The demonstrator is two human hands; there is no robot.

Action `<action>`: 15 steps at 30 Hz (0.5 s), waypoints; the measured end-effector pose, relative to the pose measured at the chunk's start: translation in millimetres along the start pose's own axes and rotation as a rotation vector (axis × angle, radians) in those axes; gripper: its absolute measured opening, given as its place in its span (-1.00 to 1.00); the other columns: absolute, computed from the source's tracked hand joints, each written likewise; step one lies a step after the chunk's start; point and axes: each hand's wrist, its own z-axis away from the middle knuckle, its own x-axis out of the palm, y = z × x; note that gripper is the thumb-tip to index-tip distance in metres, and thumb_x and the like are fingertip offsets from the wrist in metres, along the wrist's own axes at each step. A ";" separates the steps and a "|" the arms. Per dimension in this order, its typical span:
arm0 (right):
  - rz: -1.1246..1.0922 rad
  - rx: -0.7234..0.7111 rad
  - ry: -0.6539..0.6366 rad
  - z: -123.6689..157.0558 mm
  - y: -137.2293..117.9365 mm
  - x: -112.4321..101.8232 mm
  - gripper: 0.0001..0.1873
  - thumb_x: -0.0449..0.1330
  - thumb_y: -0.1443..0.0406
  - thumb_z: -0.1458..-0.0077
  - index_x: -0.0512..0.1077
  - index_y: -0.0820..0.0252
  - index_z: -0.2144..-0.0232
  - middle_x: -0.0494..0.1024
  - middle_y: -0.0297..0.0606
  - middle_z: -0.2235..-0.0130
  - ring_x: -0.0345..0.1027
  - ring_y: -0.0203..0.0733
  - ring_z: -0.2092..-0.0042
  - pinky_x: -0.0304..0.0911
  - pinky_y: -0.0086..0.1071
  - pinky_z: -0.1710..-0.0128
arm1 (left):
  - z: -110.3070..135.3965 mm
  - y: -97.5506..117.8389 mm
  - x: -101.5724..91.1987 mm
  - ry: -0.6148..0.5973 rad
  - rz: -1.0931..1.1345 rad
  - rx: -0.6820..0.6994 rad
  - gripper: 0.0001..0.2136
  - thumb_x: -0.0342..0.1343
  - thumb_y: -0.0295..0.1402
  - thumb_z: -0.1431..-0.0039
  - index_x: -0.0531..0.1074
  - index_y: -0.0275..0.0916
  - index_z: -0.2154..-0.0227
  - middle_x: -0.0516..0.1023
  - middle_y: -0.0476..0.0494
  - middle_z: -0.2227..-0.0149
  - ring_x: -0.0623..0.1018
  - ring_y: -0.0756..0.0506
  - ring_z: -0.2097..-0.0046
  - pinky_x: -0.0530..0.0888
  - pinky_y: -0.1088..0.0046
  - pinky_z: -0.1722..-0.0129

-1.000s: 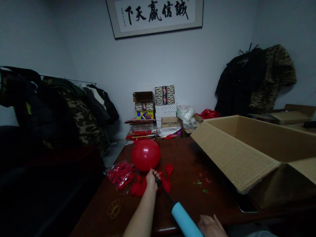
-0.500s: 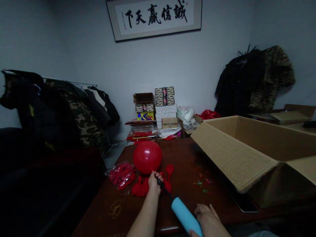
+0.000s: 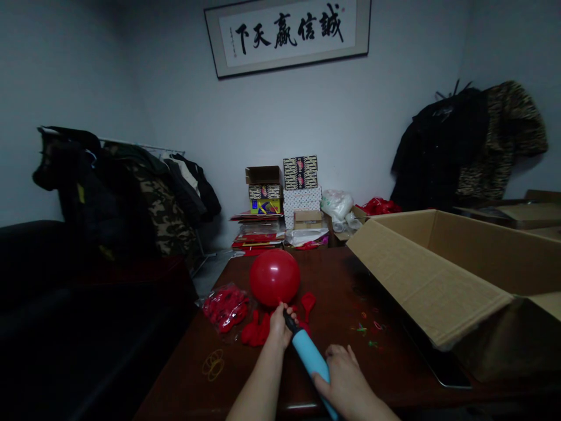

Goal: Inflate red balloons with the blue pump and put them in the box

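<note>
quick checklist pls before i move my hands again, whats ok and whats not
1. Left hand gripping where the red balloon meets the blue pump: ok.
2. Right hand on the pump's blue barrel: ok, thumb across it.
3. Balloon rounded with air: ok, no tear visible.
4. Balloon's neck sealed around the nozzle: cannot tell, the fingers hide it.
5. Balloon clear of the cardboard box: ok, well apart.
6. Balloon clear of the plastic bag: cannot tell, they look close from this angle.

Office-like storeroom: framed calligraphy (image 3: 287,38), 1 dark table (image 3: 333,275) (open carton (image 3: 425,278) on top), stacked boxes (image 3: 302,202), hanging coats (image 3: 155,204).
</note>
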 end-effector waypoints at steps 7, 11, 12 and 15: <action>0.036 0.010 -0.020 11.9 -0.8 4.9 -0.52 -0.02 0.08 -0.03 0.45 0.34 0.21 0.45 -0.03 0.18 0.26 0.03 0.05 -0.18 -0.05 -0.15 | -8.9 -13.1 -3.6 0.082 -0.037 0.070 -0.77 0.03 -0.24 -0.10 0.16 -0.22 0.53 0.18 0.11 0.68 0.20 0.09 0.71 0.13 0.60 0.73; 0.095 -0.010 -0.094 25.8 14.3 2.8 -0.47 -0.04 0.07 -0.05 0.44 0.38 0.17 0.43 0.06 0.11 0.22 0.09 -0.02 -0.21 0.00 -0.16 | -13.5 -20.1 -4.3 0.099 -0.034 0.101 -0.74 0.06 -0.19 -0.07 0.16 -0.22 0.54 0.18 0.12 0.68 0.20 0.09 0.72 0.11 0.61 0.75; 0.104 -0.014 -0.125 29.6 20.9 2.6 -0.46 -0.04 0.06 -0.05 0.44 0.38 0.15 0.42 0.09 0.07 0.20 0.10 -0.04 -0.23 0.01 -0.16 | -14.6 -20.0 -4.2 0.101 -0.033 0.108 -0.74 0.05 -0.20 -0.08 0.15 -0.22 0.54 0.18 0.12 0.68 0.20 0.09 0.72 0.11 0.61 0.75; 0.106 -0.002 -0.229 39.9 46.5 3.0 -0.40 -0.01 -0.01 -0.01 0.42 0.32 0.09 0.35 0.11 -0.04 0.10 0.15 -0.13 -0.26 0.04 -0.17 | -18.0 -15.4 -3.6 0.109 -0.028 0.127 -0.76 0.02 -0.22 -0.11 0.16 -0.22 0.54 0.17 0.12 0.68 0.20 0.09 0.72 0.12 0.61 0.75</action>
